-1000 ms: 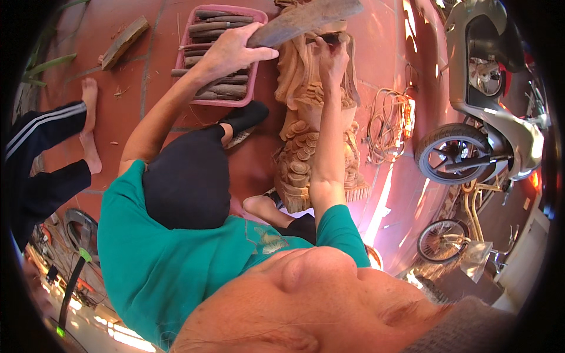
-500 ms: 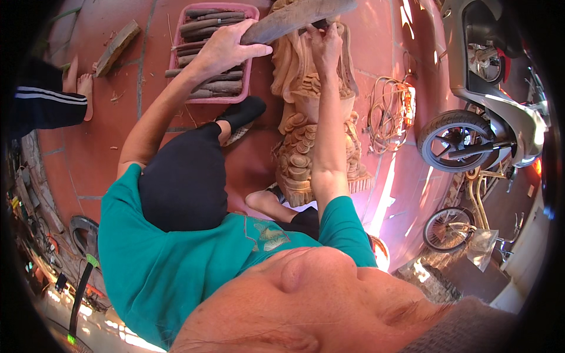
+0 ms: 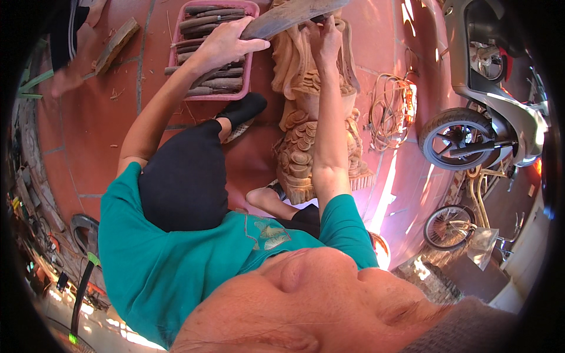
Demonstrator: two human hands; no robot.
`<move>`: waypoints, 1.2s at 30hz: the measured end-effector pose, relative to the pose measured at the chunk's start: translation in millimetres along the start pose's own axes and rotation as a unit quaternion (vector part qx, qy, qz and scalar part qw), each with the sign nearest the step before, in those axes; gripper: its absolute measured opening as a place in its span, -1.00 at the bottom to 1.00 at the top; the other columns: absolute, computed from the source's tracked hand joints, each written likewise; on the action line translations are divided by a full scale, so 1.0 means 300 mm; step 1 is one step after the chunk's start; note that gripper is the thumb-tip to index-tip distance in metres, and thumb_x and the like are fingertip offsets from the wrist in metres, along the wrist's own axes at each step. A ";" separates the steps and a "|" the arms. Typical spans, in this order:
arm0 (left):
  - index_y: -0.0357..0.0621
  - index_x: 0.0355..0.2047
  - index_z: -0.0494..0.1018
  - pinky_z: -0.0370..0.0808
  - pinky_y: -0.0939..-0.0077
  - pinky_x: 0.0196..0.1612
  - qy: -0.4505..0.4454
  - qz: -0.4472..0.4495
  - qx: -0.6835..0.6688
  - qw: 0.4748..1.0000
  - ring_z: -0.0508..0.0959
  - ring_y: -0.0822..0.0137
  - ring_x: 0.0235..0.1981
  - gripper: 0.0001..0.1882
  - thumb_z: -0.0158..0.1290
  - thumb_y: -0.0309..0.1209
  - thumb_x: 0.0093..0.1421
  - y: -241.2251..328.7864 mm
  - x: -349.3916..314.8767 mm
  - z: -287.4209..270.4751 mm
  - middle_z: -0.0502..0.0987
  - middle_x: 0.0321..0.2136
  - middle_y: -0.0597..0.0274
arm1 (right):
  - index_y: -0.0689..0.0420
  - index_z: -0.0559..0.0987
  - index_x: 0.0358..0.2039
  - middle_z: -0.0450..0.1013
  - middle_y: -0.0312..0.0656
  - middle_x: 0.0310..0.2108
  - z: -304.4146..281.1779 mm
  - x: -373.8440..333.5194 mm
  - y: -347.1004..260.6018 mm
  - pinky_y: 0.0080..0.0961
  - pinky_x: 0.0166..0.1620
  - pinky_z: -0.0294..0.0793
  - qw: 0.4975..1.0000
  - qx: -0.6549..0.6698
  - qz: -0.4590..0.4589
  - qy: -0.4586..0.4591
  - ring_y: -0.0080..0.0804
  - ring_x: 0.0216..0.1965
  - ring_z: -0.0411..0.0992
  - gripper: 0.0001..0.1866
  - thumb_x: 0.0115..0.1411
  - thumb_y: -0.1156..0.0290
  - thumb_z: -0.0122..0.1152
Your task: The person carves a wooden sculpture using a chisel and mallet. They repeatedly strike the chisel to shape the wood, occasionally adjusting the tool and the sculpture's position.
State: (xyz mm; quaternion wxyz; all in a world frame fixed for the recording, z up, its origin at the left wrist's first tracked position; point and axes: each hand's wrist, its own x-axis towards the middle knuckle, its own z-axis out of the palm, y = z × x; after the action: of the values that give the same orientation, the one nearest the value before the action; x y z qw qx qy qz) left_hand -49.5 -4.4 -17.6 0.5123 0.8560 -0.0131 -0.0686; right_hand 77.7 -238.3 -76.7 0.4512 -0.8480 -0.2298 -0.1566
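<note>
My left hand (image 3: 226, 44) is closed on the near end of a long grey-brown wooden club (image 3: 288, 19), thumb stretched along it. The club's far end passes over my right hand (image 3: 327, 46) at the top edge. My right hand's fingers are wrapped round a small dark tool (image 3: 321, 19), which the club partly covers; its kind cannot be made out. Under my right forearm lies a carved wooden statue (image 3: 299, 144) with rounded, coin-like relief and draped folds. The right hand is over its upper part.
A pink plastic basket (image 3: 256, 59) of wooden-handled tools (image 3: 220, 85) stands beside my left forearm. A wood block (image 3: 116, 46) lies farther left, near another person's blurred leg (image 3: 73, 65). To the right are a coiled cable (image 3: 385, 115), a motorbike (image 3: 500, 117) and a bicycle (image 3: 450, 228).
The club has shifted slightly down and left at its far end, toward the right hand. The other person's foot and leg at the left have moved. My right hand stays nearly in place.
</note>
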 end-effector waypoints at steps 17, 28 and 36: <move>-0.24 0.08 0.45 0.41 0.57 -0.47 0.021 -0.007 -0.047 0.999 0.41 0.57 -0.54 -0.46 0.26 -0.10 0.27 0.031 -0.017 0.001 0.47 -0.44 0.38 | 0.17 0.53 -0.02 0.66 -0.04 -0.33 -0.048 -0.084 0.031 -0.30 -0.26 0.57 0.999 -0.001 0.046 0.024 -0.12 -0.36 0.63 -0.65 0.22 0.42 0.41; -0.25 0.11 0.46 0.50 0.44 -0.26 0.043 0.088 -0.033 0.995 0.55 0.40 -0.37 -0.43 0.26 -0.10 0.26 0.082 -0.036 -0.016 0.57 -0.33 0.21 | 0.23 0.56 -0.13 0.64 -0.04 -0.40 -0.062 -0.057 -0.039 -0.36 -0.29 0.53 0.998 0.014 0.056 -0.022 -0.16 -0.40 0.61 -0.68 0.24 0.29 0.40; -0.20 0.08 0.46 0.44 0.60 -0.47 0.038 0.092 -0.035 0.994 0.43 0.59 -0.49 -0.50 0.27 -0.16 0.27 0.062 -0.035 -0.002 0.48 -0.41 0.38 | 0.23 0.50 -0.14 0.61 0.00 -0.42 -0.073 -0.043 -0.010 -0.19 -0.33 0.53 0.996 -0.059 0.035 -0.065 0.03 -0.38 0.60 -0.68 0.22 0.33 0.37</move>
State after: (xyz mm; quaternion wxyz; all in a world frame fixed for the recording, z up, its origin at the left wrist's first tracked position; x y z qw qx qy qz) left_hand -59.1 -11.8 0.2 0.5461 0.8348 -0.0694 0.0111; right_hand 63.9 -258.4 -68.8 0.3895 -0.8892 -0.2189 -0.0985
